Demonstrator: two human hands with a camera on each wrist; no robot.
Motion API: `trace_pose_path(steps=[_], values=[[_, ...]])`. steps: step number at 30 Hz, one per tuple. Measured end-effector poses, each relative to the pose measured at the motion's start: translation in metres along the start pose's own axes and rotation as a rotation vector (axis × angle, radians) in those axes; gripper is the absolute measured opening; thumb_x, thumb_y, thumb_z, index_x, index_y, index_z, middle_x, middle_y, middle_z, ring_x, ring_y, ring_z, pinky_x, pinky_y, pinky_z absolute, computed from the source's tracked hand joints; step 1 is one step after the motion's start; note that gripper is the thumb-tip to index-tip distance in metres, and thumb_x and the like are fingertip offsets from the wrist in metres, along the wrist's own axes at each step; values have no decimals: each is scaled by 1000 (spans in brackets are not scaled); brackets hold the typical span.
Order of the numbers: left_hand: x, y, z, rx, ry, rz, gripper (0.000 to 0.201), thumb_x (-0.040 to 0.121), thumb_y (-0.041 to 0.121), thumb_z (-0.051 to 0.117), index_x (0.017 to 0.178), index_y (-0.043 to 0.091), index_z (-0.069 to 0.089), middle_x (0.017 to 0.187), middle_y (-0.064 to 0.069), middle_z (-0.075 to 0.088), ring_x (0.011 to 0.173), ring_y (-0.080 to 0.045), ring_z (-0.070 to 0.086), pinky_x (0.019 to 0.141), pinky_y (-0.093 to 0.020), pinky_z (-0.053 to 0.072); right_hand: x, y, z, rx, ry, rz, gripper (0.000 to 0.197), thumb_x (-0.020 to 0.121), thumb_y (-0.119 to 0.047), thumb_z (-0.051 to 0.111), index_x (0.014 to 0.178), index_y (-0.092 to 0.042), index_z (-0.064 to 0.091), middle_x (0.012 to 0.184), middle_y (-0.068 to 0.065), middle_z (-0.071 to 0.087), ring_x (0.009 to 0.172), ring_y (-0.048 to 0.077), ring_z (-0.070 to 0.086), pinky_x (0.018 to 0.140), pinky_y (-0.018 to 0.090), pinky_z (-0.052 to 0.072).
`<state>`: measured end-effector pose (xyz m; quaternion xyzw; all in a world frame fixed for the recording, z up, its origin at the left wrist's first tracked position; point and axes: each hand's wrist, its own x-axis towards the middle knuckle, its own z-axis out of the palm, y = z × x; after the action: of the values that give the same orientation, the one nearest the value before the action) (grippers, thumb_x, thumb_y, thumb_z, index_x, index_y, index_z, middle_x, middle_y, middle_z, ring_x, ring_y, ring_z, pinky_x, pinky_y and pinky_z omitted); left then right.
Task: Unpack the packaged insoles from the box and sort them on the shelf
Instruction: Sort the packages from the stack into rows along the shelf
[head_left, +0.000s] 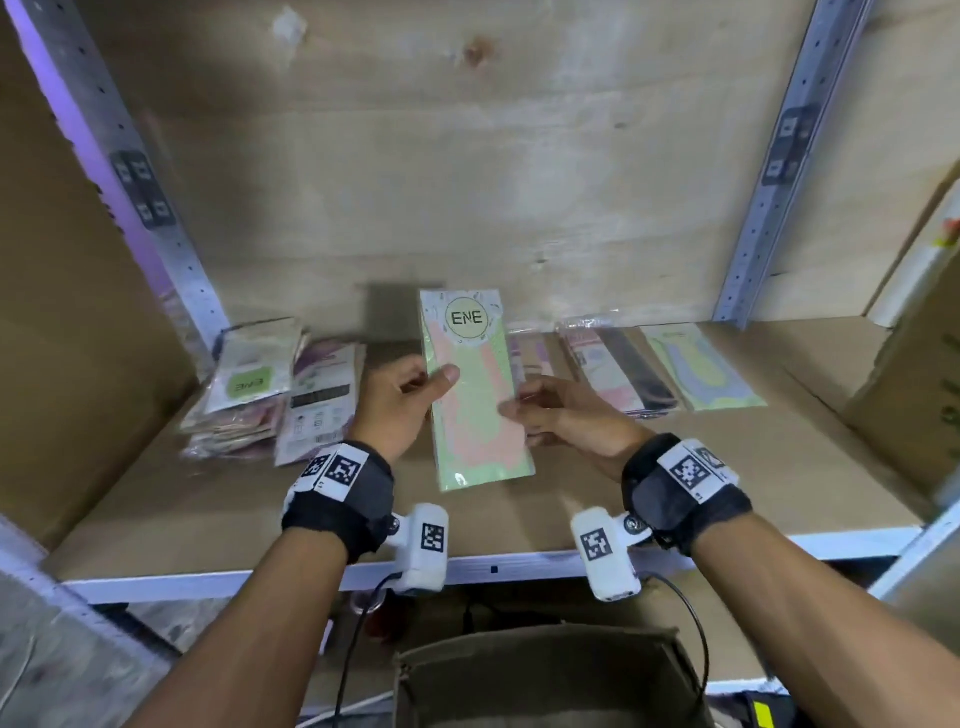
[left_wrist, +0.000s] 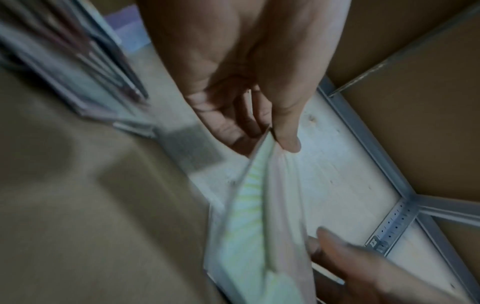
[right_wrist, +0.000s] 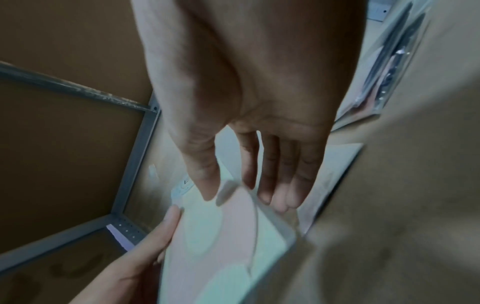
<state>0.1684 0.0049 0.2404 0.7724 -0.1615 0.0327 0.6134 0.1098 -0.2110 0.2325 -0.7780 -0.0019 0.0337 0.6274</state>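
Both my hands hold one pale green and pink packaged insole (head_left: 475, 389) upright over the middle of the brown board shelf (head_left: 727, 483).

My left hand (head_left: 402, 402) pinches the pack's left edge, thumb across the front, and my right hand (head_left: 558, 410) pinches its right edge, thumb in front and fingers (right_wrist: 275, 176) behind. The pack's bottom edge hangs above a bare strip of shelf between the stack of flat insole packs (head_left: 254, 395) on my left and the row of flat insole packs (head_left: 639, 369) lying side by side on my right. I see bare board in front of both groups, out to the white metal front rail (head_left: 519, 566). The open brown cardboard box (head_left: 545, 675) sits below the shelf edge, between my forearms.
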Motion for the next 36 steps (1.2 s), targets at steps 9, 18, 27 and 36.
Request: trace_pose_path(steps=[9,18,27,36], values=[[9,-12,14,-176,11,-260,36,90,21,73,124,13,63,117,-5,74,110,-22,69,83,-34,56,2,13,-23,-45,-61,-1,23,93,-10,64,115,-5,66,111,9,70,98,17,64,95,25,45],[25,-32,2,-61,115,-323,30,85,42,71,100,16,73,106,-2,76,104,-24,66,87,-38,47,-2,22,-40,-294,-107,87,31,88,-23,69,119,-22,66,113,-4,71,109,15,63,100,30,41],[21,-26,15,113,57,-285,59,96,56,52,100,1,72,97,-17,76,95,-35,72,89,-47,54,-23,17,-54,-368,-147,85,33,89,-27,69,122,-20,65,123,-2,66,117,16,58,106,31,40],[14,-22,19,122,11,-325,58,91,66,52,95,14,76,97,-8,77,96,-30,72,91,-41,55,-25,23,-63,-341,-90,35,16,85,-23,73,100,-29,71,108,4,73,100,14,64,103,39,44]])
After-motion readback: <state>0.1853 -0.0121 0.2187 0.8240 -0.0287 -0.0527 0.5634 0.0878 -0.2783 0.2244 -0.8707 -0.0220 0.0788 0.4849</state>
